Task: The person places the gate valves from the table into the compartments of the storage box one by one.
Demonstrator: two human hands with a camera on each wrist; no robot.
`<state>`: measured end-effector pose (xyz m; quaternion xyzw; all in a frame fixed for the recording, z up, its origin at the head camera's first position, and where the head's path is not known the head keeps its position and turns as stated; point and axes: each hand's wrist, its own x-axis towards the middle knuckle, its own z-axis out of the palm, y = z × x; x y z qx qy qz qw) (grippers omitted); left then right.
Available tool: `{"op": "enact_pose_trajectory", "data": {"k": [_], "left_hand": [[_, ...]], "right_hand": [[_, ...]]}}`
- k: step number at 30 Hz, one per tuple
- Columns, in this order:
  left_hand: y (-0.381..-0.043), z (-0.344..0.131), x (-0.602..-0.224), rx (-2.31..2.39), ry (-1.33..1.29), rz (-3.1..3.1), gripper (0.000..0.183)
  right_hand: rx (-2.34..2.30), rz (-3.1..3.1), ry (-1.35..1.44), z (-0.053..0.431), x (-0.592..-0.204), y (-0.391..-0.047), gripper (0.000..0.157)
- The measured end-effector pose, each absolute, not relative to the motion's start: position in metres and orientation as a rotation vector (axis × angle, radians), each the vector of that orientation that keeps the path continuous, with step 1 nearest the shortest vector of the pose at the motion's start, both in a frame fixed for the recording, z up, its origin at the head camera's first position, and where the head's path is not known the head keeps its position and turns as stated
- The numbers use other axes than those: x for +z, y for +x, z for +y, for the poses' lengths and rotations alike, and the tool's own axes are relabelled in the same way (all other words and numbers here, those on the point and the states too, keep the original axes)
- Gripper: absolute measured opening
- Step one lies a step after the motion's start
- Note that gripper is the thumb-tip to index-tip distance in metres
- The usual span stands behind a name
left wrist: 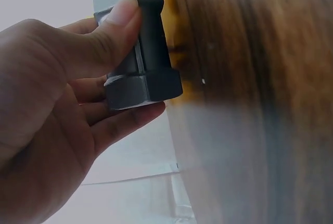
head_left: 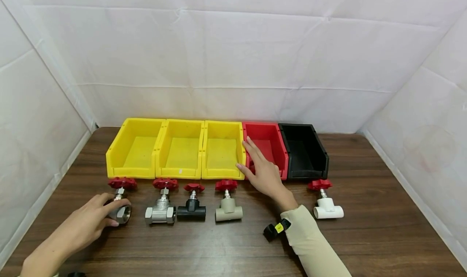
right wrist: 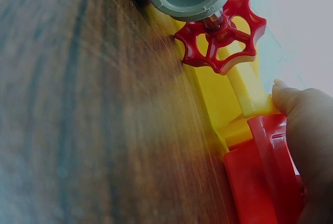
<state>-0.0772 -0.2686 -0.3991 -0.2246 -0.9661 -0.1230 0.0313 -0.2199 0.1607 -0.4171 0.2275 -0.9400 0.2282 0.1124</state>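
At the left of the head view my left hand [head_left: 95,214] grips a metal gate valve [head_left: 123,215] with a red handwheel [head_left: 122,183]. The left wrist view shows the thumb pressed along the valve's hex-ended body [left wrist: 145,52], other fingers behind and under it. My right hand [head_left: 265,175] reaches over the front of the red bin [head_left: 283,149], fingers extended, thumb near the yellow bin's [head_left: 222,173] edge. Nearest it on the table stands a beige plastic valve [head_left: 228,210], whose red handwheel [right wrist: 223,36] shows close up in the right wrist view.
Two more yellow bins [head_left: 136,172] [head_left: 178,173] and a black bin [head_left: 308,174] complete the row along the wall. In front stand a second metal valve [head_left: 160,213], a black plastic valve [head_left: 191,210] and, farther right, a white plastic valve [head_left: 328,209]. White sheeting [head_left: 233,58] encloses the brown table.
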Motion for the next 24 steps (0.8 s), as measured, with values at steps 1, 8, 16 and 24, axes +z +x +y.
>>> {"op": "enact_pose_trajectory", "data": {"k": [1, 8, 16, 24], "left_hand": [[-0.077, -0.268, -0.398, -0.372, -0.698, -2.972, 0.057], [-0.075, -0.262, -0.39, -0.36, -0.718, -2.943, 0.065], [-0.079, -0.256, -0.378, -0.343, -0.729, -2.934, 0.071], [-0.087, -0.257, -0.374, -0.336, -0.729, -2.917, 0.07]], "right_hand": [[0.668, -2.763, 0.663, 0.161, -0.417, -0.22, 0.075], [0.657, -2.766, 0.658, 0.161, -0.418, -0.22, 0.075], [0.66, -2.748, 0.67, 0.162, -0.418, -0.221, 0.075], [0.663, -2.738, 0.68, 0.162, -0.42, -0.221, 0.076]]}}
